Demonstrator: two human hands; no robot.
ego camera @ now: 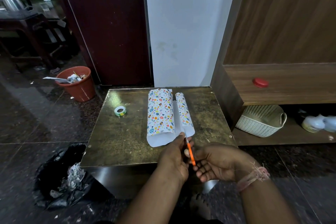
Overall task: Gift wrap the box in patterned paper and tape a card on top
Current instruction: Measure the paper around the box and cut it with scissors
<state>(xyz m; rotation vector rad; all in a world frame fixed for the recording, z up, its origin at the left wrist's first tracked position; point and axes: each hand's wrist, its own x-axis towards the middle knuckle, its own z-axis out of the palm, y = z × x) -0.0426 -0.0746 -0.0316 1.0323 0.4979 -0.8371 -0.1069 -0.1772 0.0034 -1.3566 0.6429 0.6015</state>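
Head view, looking forward and down, near low table (127, 143)

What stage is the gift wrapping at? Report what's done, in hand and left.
Done: patterned paper lies folded over on the table, a curled part beside it; whether it covers the box is unclear. In hand: both hands hold orange-handled scissors at the paper's near edge. Left: taping; the tape roll sits apart. No card visible.
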